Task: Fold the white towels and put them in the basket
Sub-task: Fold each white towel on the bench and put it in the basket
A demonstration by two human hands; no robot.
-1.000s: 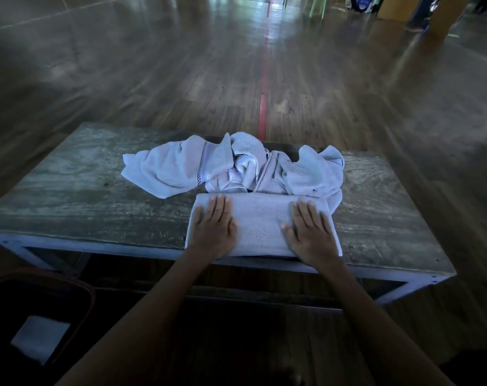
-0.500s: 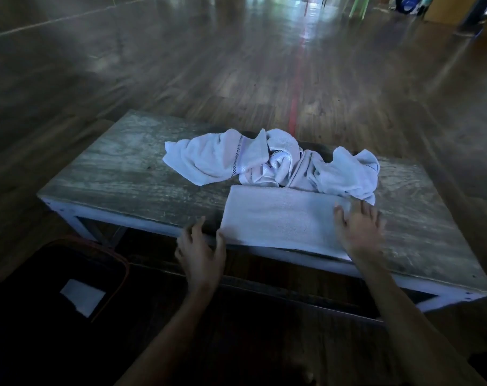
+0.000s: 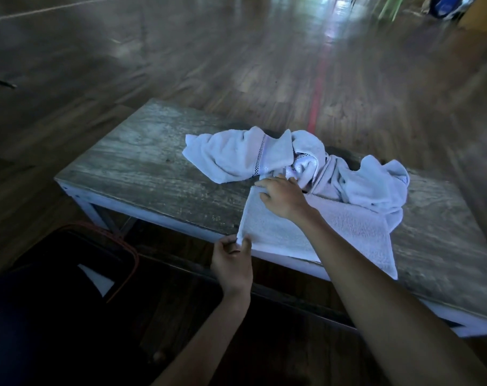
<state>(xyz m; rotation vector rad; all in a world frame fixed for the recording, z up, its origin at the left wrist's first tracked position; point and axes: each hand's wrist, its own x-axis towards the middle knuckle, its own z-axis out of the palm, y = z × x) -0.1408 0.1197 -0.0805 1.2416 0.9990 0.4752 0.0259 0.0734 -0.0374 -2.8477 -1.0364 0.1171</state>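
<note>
folded white terry towel lies flat on the weathered grey wooden table. long axis runs left-right along the table's near edge, near long side right at that edge. left hand pinches the near-left corner at the table lip. right hand grips the far-left corner. crumpled pile of white towels touches the far side. bare wood runs from the towel to the table's left end. dark basket with orange rim sits on the floor lower left, white cloth inside.
</note>
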